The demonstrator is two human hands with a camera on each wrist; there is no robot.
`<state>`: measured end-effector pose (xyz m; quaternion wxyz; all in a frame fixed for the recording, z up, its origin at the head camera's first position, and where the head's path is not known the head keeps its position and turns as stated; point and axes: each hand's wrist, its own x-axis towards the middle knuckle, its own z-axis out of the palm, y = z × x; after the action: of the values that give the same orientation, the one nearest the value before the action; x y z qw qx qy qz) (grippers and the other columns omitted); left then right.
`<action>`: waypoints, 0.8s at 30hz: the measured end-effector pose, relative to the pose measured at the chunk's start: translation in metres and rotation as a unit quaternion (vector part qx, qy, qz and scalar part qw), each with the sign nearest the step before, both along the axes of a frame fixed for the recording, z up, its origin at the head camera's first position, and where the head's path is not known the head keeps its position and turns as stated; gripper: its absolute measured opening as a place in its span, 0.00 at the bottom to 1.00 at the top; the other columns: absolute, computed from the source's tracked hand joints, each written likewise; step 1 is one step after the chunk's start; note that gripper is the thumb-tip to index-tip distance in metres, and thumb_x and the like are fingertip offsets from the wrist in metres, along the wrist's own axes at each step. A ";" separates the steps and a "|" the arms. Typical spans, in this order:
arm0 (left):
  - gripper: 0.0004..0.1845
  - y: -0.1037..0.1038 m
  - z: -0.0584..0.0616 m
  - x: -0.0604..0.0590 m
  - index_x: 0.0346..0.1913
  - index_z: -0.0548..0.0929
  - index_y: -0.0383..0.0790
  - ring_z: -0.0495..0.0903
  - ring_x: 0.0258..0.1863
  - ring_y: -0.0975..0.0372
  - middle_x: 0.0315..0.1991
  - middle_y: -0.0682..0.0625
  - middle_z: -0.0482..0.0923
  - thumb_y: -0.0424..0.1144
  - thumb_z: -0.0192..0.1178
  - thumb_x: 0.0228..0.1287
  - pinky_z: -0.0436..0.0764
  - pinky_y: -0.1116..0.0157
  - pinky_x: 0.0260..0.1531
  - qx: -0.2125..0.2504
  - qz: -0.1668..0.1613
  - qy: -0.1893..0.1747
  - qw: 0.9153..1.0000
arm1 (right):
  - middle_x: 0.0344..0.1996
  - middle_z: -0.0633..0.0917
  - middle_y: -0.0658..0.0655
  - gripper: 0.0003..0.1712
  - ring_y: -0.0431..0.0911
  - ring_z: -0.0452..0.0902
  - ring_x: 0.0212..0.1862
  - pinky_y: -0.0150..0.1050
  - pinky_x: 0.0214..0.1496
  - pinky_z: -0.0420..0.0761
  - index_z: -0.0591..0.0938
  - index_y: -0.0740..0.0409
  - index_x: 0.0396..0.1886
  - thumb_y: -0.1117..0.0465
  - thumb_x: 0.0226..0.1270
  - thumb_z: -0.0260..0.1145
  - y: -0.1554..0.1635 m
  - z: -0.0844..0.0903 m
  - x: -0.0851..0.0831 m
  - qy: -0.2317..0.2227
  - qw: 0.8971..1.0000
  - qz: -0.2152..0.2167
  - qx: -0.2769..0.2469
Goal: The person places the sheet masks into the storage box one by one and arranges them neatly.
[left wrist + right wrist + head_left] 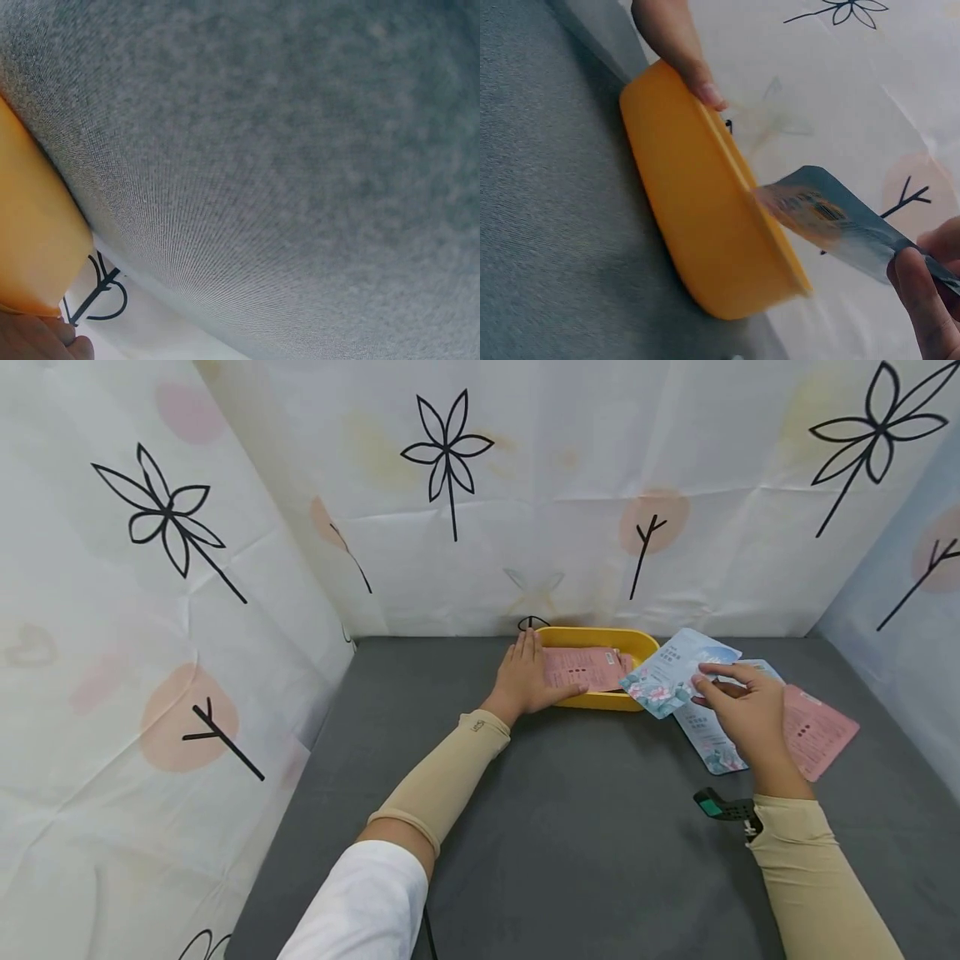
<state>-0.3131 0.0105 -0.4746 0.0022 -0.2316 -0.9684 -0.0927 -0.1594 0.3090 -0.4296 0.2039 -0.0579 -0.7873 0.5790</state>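
Note:
A yellow tray (639,642) stands at the back of the grey table, with pink packets (585,667) lying in it. My left hand (525,678) rests flat on the tray's left end, fingers straight over the rim and the packets. My right hand (738,706) pinches a light blue flowered packet (675,672) and holds it at the tray's right edge. In the right wrist view the tray (697,202) fills the middle, the blue packet (840,221) hangs over its rim, and a fingertip of my left hand (705,90) lies on the far rim. The left wrist view shows the tray's wall (34,240).
To the right of the tray lie another blue packet (708,743) and a pink packet (821,731), partly under my right hand. A black and green clip (720,808) sits at my right wrist. Flower-printed curtains wall in the grey table (585,827).

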 end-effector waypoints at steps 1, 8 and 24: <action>0.69 0.000 0.000 0.000 0.86 0.42 0.32 0.41 0.88 0.49 0.88 0.38 0.39 0.86 0.46 0.62 0.46 0.54 0.87 -0.002 -0.001 0.000 1.000 | 0.50 0.76 0.41 0.23 0.26 0.87 0.40 0.23 0.40 0.86 0.81 0.77 0.64 0.70 0.73 0.70 -0.001 -0.004 -0.002 0.001 1.000 0.002 -0.021; 0.69 0.001 0.000 0.001 0.86 0.41 0.33 0.42 0.88 0.49 0.88 0.38 0.40 0.86 0.45 0.62 0.48 0.53 0.87 -0.002 -0.002 0.002 1.000 | 0.50 0.77 0.41 0.27 0.28 0.88 0.37 0.23 0.41 0.86 0.78 0.77 0.67 0.67 0.74 0.70 -0.009 -0.015 -0.010 -0.034 0.999 0.000 -0.043; 0.73 0.001 0.002 0.001 0.86 0.39 0.34 0.40 0.89 0.51 0.89 0.40 0.38 0.89 0.43 0.58 0.47 0.55 0.87 -0.020 0.004 0.002 1.000 | 0.49 0.84 0.67 0.35 0.35 0.84 0.31 0.34 0.30 0.86 0.68 0.64 0.80 0.55 0.81 0.65 -0.014 -0.022 -0.011 -0.085 0.982 0.080 0.150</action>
<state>-0.3117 0.0112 -0.4727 -0.0002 -0.2279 -0.9709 -0.0733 -0.1704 0.2955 -0.4521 0.0955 -0.0128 -0.8817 0.4618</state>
